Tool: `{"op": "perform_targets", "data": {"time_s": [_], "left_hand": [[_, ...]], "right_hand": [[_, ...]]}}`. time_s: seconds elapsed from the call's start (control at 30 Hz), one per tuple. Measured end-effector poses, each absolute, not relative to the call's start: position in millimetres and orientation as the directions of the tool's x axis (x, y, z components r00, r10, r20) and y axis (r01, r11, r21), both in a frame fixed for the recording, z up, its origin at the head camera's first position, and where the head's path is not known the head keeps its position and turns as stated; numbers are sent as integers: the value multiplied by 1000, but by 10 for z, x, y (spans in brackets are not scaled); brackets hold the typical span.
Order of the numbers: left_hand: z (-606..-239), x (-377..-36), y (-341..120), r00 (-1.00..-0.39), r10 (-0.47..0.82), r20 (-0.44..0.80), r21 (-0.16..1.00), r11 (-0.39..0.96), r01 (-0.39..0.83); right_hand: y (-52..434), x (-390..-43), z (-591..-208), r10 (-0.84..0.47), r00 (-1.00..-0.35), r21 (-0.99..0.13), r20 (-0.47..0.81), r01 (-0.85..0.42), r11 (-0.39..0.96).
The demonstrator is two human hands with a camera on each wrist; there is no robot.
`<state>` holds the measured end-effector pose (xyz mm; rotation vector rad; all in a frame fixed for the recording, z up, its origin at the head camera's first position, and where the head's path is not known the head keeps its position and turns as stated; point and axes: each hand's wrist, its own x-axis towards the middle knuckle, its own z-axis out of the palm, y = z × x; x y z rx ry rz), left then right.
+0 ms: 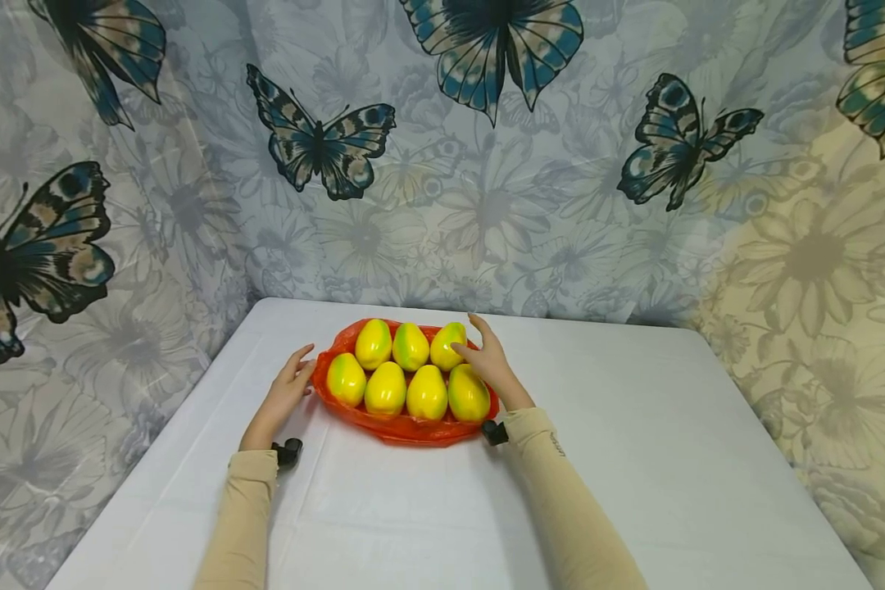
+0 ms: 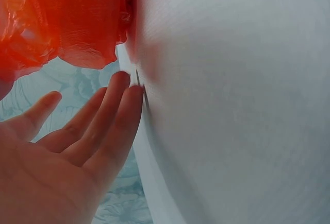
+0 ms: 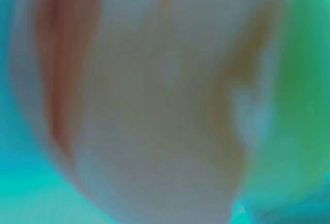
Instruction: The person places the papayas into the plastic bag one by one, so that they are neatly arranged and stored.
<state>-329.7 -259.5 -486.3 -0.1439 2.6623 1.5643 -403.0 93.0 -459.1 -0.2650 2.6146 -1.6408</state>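
Note:
Several glossy yellow fruits with green patches, mango-like in shape, lie in two rows in a red plastic bag (image 1: 406, 432) spread on the table. My left hand (image 1: 289, 385) is at the bag's left edge. In the left wrist view its fingers (image 2: 87, 126) are spread loosely beside the red plastic, holding nothing. The right hand (image 1: 492, 365) reaches over the bag's right side, thumb overlapping the back right fruit (image 1: 446, 344) and fingers extended past it. Below that hand sits the front right fruit (image 1: 468, 395). The right wrist view is blurred by something very close.
A white-covered table (image 1: 634, 426) extends on both sides and in front of the bag. Behind it hangs a grey floral cloth (image 1: 487, 221) with large butterflies. A small black wrist camera (image 1: 289, 452) is on the left wrist, another (image 1: 495, 433) on the right.

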Motion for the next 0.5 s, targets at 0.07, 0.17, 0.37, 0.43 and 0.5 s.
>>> {"op": "perform_targets", "data": {"time_s": [0.07,0.17,0.37,0.43,0.5], "left_hand": [[-4859,-3294,-2597,-995,-56,-86,862,496,-103],[-4837,-3283,-2612,-994,-64,-83,849,518,-104],[-4790,-3295,-2702,-996,-56,-65,808,582,-86],[-4767,-3313,-2736,-997,-47,-66,795,602,-81],[-4739,-3345,-2773,-997,-32,-71,781,619,-76]], "right_hand": [[1003,-4017,-4577,-169,-984,-885,57,-128,448],[1122,-4010,-4564,-165,-985,-867,53,-127,482],[1414,-4033,-4536,-161,-983,-815,85,-162,556],[1536,-4043,-4542,-163,-982,-788,100,-178,590],[1658,-4037,-4549,-166,-980,-760,108,-190,622]]}}
